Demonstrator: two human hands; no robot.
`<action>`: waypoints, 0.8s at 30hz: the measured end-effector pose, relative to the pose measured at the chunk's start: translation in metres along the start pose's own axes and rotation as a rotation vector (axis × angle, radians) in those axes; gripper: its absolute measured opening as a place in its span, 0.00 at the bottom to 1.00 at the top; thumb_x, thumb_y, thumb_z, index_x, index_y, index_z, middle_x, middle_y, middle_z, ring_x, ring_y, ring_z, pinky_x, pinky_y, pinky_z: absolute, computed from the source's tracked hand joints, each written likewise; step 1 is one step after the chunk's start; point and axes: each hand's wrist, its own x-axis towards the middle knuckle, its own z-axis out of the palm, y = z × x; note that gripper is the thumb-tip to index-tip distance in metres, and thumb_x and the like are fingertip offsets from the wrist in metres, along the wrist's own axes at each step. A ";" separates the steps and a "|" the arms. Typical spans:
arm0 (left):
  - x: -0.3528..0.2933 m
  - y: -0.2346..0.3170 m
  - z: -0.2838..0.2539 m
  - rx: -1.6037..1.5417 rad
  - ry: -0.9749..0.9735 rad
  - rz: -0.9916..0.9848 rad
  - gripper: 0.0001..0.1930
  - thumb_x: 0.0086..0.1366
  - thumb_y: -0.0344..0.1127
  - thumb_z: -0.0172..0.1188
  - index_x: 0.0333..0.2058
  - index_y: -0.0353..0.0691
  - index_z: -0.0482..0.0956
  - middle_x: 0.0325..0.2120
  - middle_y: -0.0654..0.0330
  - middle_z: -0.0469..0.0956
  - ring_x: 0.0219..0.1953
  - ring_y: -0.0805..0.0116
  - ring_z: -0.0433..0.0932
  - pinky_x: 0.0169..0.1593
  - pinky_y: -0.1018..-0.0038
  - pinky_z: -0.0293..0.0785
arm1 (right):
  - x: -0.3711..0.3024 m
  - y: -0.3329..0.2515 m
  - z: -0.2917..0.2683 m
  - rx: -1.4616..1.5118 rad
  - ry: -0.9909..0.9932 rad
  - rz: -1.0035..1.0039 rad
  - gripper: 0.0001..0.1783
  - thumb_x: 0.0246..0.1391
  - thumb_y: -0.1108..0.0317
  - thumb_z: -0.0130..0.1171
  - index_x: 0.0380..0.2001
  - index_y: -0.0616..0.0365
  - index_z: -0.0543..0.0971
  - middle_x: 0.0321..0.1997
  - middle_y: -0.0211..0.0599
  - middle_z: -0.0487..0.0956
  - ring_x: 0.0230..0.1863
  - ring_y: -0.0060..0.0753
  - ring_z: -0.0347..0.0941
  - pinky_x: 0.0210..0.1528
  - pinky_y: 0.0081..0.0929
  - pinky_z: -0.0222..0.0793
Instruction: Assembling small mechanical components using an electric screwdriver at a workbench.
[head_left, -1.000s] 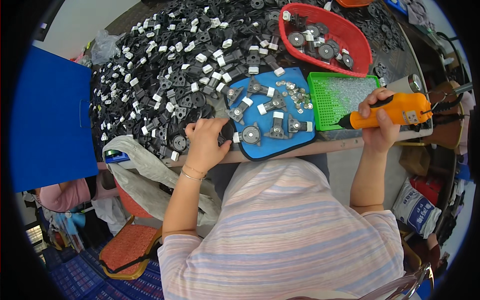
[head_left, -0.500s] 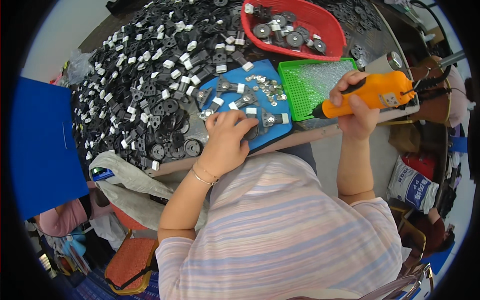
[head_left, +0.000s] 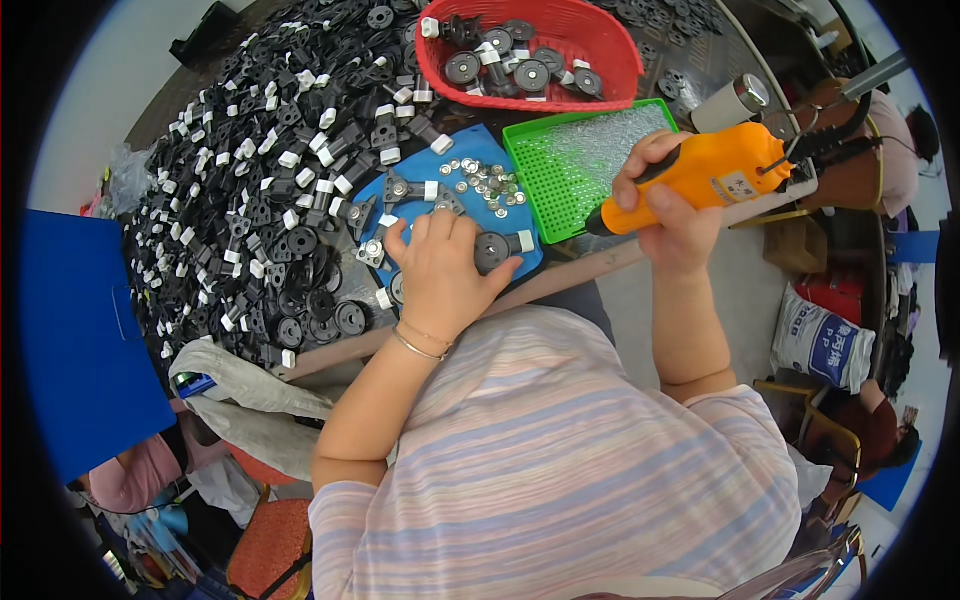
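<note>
My right hand [head_left: 675, 218] grips an orange electric screwdriver [head_left: 738, 175], its dark tip pointing left over the green tray's near edge. My left hand [head_left: 442, 265] rests palm down above the blue mat [head_left: 532, 258], fingers spread, thumb beside a black wheel [head_left: 492, 253] seated on a bracket with a white end. What lies beneath its palm is hidden. Beyond the fingertips are black brackets with white ends [head_left: 402, 190]. Small round silver metal pieces [head_left: 486, 182] lie scattered on the mat. Another wheel [head_left: 396, 289] partly shows by the left wrist.
A large pile of black brackets and wheels [head_left: 270, 150] covers the table's left. A red basket [head_left: 625, 50] holds wheeled parts. The green tray [head_left: 535, 190] contains many small shiny pieces. A steel-lidded cup [head_left: 735, 100] stands behind the screwdriver. Other people sit at both sides.
The view has shifted, so the table's things appear further left. My left hand has drawn back off the wheel, which now shows fully. The screwdriver stays in my right hand.
</note>
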 end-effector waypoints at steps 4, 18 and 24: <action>0.000 0.000 0.001 0.090 0.004 -0.012 0.26 0.38 0.50 0.70 0.32 0.40 0.74 0.34 0.60 0.69 0.42 0.62 0.66 0.52 0.54 0.49 | 0.001 0.001 -0.001 -0.011 -0.011 0.007 0.17 0.44 0.71 0.61 0.37 0.63 0.69 0.33 0.42 0.70 0.26 0.31 0.70 0.30 0.24 0.66; 0.006 -0.018 -0.004 -0.095 -0.085 0.098 0.20 0.36 0.44 0.71 0.32 0.46 0.80 0.52 0.60 0.66 0.58 0.56 0.58 0.58 0.44 0.38 | 0.002 0.001 -0.002 -0.016 -0.024 0.002 0.17 0.44 0.71 0.61 0.37 0.63 0.68 0.34 0.41 0.70 0.26 0.30 0.69 0.30 0.23 0.66; -0.001 -0.012 0.007 -0.043 0.044 0.102 0.21 0.36 0.48 0.71 0.29 0.45 0.80 0.47 0.62 0.71 0.55 0.59 0.62 0.58 0.45 0.39 | 0.001 0.002 -0.001 -0.024 -0.017 0.006 0.17 0.44 0.71 0.61 0.37 0.63 0.68 0.34 0.41 0.70 0.26 0.30 0.69 0.30 0.23 0.66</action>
